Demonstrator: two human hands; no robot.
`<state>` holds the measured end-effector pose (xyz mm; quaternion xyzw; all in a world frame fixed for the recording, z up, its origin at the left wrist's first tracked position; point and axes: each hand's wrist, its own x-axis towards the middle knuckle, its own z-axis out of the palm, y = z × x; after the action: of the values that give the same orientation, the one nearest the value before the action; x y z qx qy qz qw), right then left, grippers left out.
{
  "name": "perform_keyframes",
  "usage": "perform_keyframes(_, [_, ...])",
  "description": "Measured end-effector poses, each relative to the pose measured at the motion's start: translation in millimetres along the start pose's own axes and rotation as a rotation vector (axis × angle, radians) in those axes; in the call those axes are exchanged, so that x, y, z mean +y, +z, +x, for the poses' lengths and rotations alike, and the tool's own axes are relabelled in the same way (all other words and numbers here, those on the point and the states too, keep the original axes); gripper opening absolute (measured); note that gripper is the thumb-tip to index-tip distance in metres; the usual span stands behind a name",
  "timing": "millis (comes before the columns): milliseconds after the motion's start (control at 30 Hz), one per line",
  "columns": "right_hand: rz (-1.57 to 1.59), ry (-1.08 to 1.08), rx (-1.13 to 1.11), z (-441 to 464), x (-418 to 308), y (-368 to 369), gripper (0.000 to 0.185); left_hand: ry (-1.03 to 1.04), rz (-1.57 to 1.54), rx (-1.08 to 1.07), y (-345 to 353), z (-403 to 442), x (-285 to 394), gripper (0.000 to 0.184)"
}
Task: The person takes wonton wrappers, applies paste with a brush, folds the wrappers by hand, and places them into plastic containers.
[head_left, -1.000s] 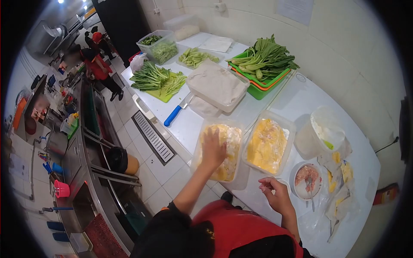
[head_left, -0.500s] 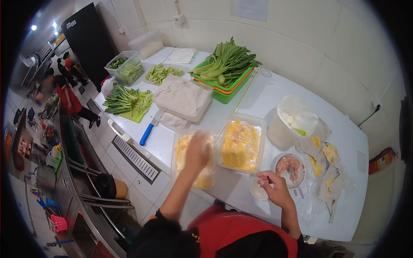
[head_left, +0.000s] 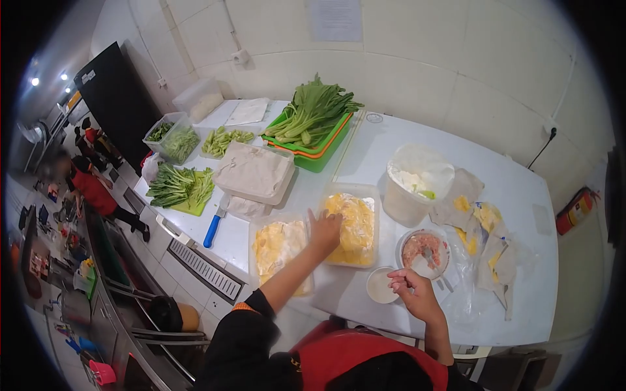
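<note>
The left hand point(head_left: 325, 232) reaches forward, palm down, fingers loosely spread at the left edge of a plastic tub point(head_left: 376, 225) holding yellow food point(head_left: 356, 228). The right hand point(head_left: 418, 296) curls its fingers beside a small bowl point(head_left: 380, 287); whether they pinch anything, I cannot tell.

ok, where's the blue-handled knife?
Head view, left side: blue-handled knife lies on the white table, blade between the lime-green cutting board and beige-topped plastic tub.
</note>
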<state>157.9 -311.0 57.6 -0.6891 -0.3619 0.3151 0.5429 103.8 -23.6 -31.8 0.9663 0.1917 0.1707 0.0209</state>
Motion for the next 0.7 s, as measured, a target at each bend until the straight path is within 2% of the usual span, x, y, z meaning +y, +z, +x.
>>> perform_keyframes(100, [-0.053, -0.016, -0.010, 1.0, -9.1, 2.2, 0.022, -0.004, -0.021, -0.100, -13.7, 6.9, -5.6, 0.024])
perform_keyframes(200, [-0.161, -0.053, -0.019, 5.0, -21.6, 4.9, 0.023, 0.057, -0.011, -0.046, -45.1, 2.7, -3.3, 0.019])
perform_keyframes(267, [-0.284, -0.080, -0.015, 9.0, -37.6, 6.1, 0.024, 0.106, -0.241, -0.131, -74.4, -1.0, 2.5, 0.018])
perform_keyframes(367, [-0.636, -0.612, 0.259, 27.3, -36.0, 16.8, 0.031, 0.143, -0.477, -0.312, -117.1, -12.5, 31.5, 0.024])
perform_keyframes(467, [-0.603, -0.650, 0.234, 38.0, -54.0, 21.0, 0.041, 0.112, -0.644, -0.497, -167.2, -21.5, 61.3, 0.035])
perform_keyframes(567, [-0.325, -0.394, 0.017, 31.0, -61.5, 14.1, 0.047, 0.166, -0.859, -0.557, -201.2, -26.0, 64.4, 0.053])
perform_keyframes(600, [-0.165, -0.343, 0.016, 27.5, -63.6, 14.7, 0.046, 0.202, -0.939, -0.556, -205.9, -28.8, 59.9, 0.060])
perform_keyframes(667, [0.154, -0.227, 0.017, 17.5, -63.4, 17.6, 0.043, 0.274, -1.634, -0.677, -176.3, -38.1, 39.3, 0.072])
perform_keyframes(700, [0.247, -0.233, 0.053, 16.1, -62.2, 21.7, 0.041, 0.240, -1.904, -0.655, -166.6, -45.3, 41.4, 0.077])
